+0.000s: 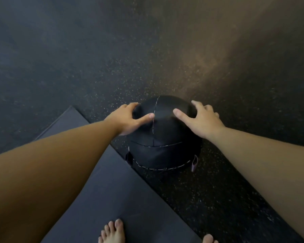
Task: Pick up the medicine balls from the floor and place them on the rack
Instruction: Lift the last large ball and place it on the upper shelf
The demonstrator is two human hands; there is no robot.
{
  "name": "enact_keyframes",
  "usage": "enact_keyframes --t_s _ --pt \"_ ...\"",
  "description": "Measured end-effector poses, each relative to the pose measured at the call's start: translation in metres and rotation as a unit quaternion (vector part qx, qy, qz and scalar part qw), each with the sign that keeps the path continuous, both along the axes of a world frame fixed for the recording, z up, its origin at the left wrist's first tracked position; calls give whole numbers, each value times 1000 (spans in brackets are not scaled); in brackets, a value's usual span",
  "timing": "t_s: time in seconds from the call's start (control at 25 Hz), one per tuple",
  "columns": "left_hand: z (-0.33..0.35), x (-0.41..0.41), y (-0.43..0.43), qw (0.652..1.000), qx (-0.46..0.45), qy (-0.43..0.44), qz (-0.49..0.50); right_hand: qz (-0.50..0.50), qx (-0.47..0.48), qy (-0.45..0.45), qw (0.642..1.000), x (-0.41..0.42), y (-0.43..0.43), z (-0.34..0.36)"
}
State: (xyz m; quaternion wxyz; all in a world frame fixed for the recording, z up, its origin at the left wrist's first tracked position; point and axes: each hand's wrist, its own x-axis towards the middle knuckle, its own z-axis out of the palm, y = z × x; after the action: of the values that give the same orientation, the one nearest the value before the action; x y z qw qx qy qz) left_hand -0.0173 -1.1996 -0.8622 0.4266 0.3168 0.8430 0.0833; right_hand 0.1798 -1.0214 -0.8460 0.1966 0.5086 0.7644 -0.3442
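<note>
Your left hand (128, 118) and your right hand (201, 118) are both on a big black ball (162, 137). The ball sits on the dark speckled floor (182, 50), just beside the edge of a grey mat (102, 190). Your fingers (144, 118) are spread wide and press flat on the top of the ball, one hand on each side. They are not wrapped under it. Your bare feet (112, 232) stand near the bottom, one on the mat.
</note>
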Motion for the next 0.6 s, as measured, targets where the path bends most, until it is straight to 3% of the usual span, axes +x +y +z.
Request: enact_keyframes --t_s 0.2,0.4,0.6 --pt "-38 7 1 989 50 -62 124 -65 -42 51 996 5 4 -39" --pt "-56 25 -10 917 26 -206 340 -142 -83 129 978 15 -1 -52" --pt "-54 56 -19 902 100 -173 382 -194 -81 195 958 44 -23 -58"
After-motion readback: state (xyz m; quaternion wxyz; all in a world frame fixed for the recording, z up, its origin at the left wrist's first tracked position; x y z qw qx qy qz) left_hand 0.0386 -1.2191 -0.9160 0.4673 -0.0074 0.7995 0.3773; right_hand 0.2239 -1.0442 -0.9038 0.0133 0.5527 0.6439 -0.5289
